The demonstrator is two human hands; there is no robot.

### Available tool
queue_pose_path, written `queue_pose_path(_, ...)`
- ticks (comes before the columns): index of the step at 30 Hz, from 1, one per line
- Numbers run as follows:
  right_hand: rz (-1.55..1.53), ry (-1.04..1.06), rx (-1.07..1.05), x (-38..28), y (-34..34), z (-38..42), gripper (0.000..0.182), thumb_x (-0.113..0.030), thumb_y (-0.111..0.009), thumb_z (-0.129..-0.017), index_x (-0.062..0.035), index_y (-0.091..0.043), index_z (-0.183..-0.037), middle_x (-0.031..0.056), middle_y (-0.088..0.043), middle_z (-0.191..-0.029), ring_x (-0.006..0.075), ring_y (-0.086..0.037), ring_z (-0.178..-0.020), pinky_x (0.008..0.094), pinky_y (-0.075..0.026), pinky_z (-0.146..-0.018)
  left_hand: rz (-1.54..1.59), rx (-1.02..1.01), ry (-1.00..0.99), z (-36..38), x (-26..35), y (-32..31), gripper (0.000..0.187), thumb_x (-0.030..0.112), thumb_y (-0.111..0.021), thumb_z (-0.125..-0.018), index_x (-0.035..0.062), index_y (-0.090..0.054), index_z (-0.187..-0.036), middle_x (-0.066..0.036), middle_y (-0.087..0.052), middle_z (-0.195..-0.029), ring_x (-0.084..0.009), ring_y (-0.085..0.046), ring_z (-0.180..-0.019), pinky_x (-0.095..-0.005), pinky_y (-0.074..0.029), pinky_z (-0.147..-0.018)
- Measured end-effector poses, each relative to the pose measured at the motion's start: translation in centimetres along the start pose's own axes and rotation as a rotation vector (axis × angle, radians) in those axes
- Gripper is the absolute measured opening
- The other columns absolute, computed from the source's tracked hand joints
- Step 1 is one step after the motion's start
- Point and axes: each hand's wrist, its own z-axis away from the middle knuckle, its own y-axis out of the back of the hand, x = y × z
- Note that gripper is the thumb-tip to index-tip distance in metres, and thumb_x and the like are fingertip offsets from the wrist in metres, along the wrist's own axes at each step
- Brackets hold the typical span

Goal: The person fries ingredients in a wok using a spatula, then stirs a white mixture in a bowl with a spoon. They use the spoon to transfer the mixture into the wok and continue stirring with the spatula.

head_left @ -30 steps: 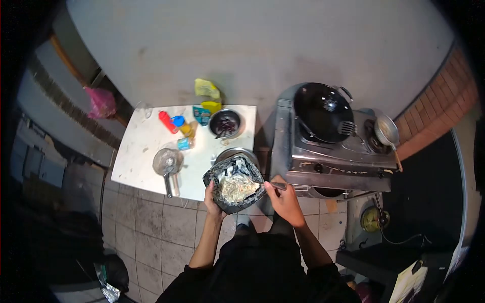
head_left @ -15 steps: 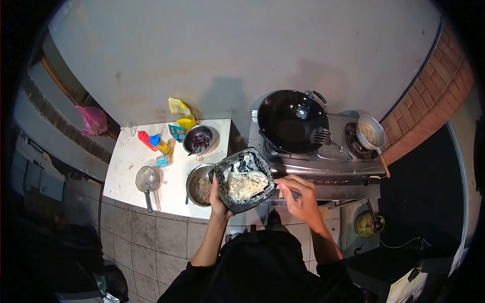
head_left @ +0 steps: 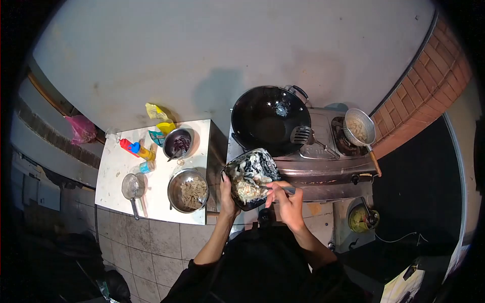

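Note:
My left hand grips the left side of a dark square bowl, which is held up in front of the stove. White creamy food with pale chunks lies in the bowl and coats its inner wall. My right hand is closed round the dark handle of a utensil, whose other end is down in the food and hidden by it. Behind the bowl, on the stove, stands a big black wok. A metal bowl of pale slices is just left of my left hand.
On the white table are a small bowl of dark purple food, a red bottle, a yellow bottle and a strainer. A slotted spatula rests on the wok's rim. A strainer with food sits on the right burner.
The view has shifted right. The dark bowl has moved clear of the metal bowl, which now shows fully. My right hand has moved in over the bowl, and the utensil's handle shows.

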Motion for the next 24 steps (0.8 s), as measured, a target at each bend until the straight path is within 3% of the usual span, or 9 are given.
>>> queue_pose_path(4,-0.008,-0.039,-0.061,-1.0,1.4,-1.3,0.023,-0.009,-0.049,-0.096,0.0107,-0.062,-0.096,0.0096,-0.059,-0.066,0.0152,-0.059,-0.056,0.0265,-0.047,-0.056,0.055,0.017,0.027,0.1,0.3,-1.3,0.066,0.056,-0.032,-0.096,0.0002,-0.041,-0.131,-0.016,-0.054,-0.122,-0.0277,-0.059,-0.106,-0.0409,-0.05,-0.09)
queue_pose_path(7,0.14,0.203,-0.215,-2.6,2.3,-2.0,0.017,0.0,-0.05,-0.092,0.0079,-0.063,-0.1,0.0117,-0.061,-0.077,0.0148,-0.06,-0.063,0.0266,-0.048,-0.058,0.178,0.014,0.098,0.5,0.4,-1.7,0.063,0.053,-0.032,-0.098,0.0012,-0.041,-0.132,-0.015,-0.056,-0.122,-0.0257,-0.058,-0.109,-0.0399,-0.049,-0.092)
queue_pose_path(8,0.138,0.198,-0.222,-3.1,2.6,-2.2,0.017,0.0,-0.05,-0.092,0.0079,-0.063,-0.1,0.0117,-0.061,-0.077,0.0148,-0.06,-0.063,0.0266,-0.048,-0.058,0.178,0.023,0.095,0.6,0.3,-1.5,0.063,0.053,-0.032,-0.098,0.0012,-0.041,-0.132,-0.015,-0.056,-0.122,-0.0257,-0.058,-0.109,-0.0399,-0.049,-0.092)
queue_pose_path(10,0.458,0.437,-0.402,-3.9,3.3,-2.4,0.017,0.004,-0.052,-0.09,0.0052,-0.064,-0.102,0.0127,-0.062,-0.084,0.015,-0.06,-0.065,0.0272,-0.05,-0.059,0.168,-0.063,0.064,0.6,0.1,-1.3,0.067,0.056,-0.03,-0.097,0.0011,-0.04,-0.133,-0.016,-0.055,-0.124,-0.0272,-0.057,-0.111,-0.0408,-0.048,-0.094)
queue_pose_path(16,0.529,0.478,-0.402,-6.3,6.0,-2.2,0.026,0.01,-0.055,-0.083,0.0027,-0.062,-0.106,0.0132,-0.062,-0.09,0.0178,-0.062,-0.07,0.0278,-0.05,-0.062,0.107,0.041,-0.041,0.8,-0.1,-2.4,0.074,0.062,-0.03,-0.094,0.0005,-0.039,-0.134,-0.017,-0.052,-0.128,-0.0289,-0.056,-0.111,-0.0431,-0.049,-0.093)
queue_pose_path(20,0.564,0.481,-0.406,-4.5,6.3,-1.9,0.021,0.007,-0.055,-0.086,0.0038,-0.062,-0.106,0.0127,-0.062,-0.087,0.0161,-0.061,-0.067,0.0272,-0.049,-0.059,0.119,0.0,-0.076,0.8,0.0,-3.1,0.073,0.06,-0.029,-0.095,0.0004,-0.039,-0.134,-0.016,-0.051,-0.128,-0.0289,-0.056,-0.112,-0.0425,-0.048,-0.093)
queue_pose_path(22,0.414,0.373,-0.345,-3.4,5.9,-1.2,0.017,0.005,-0.054,-0.089,0.0054,-0.062,-0.104,0.0125,-0.061,-0.084,0.0141,-0.059,-0.063,0.0263,-0.047,-0.055,0.008,0.017,-0.115,0.9,0.1,-3.7,0.072,0.06,-0.029,-0.095,-0.0001,-0.04,-0.134,-0.016,-0.052,-0.127,-0.0278,-0.056,-0.111,-0.0412,-0.048,-0.092)
queue_pose_path(24,0.361,0.325,-0.314,-2.9,5.4,-0.7,0.015,0.001,-0.051,-0.092,0.0065,-0.062,-0.101,0.0114,-0.06,-0.081,0.0127,-0.059,-0.06,0.0251,-0.047,-0.053,-0.022,-0.021,-0.09,1.0,-0.1,-3.6,0.071,0.057,-0.034,-0.095,0.0008,-0.032,-0.139,-0.015,-0.047,-0.133,-0.0267,-0.051,-0.118,-0.0408,-0.043,-0.099)
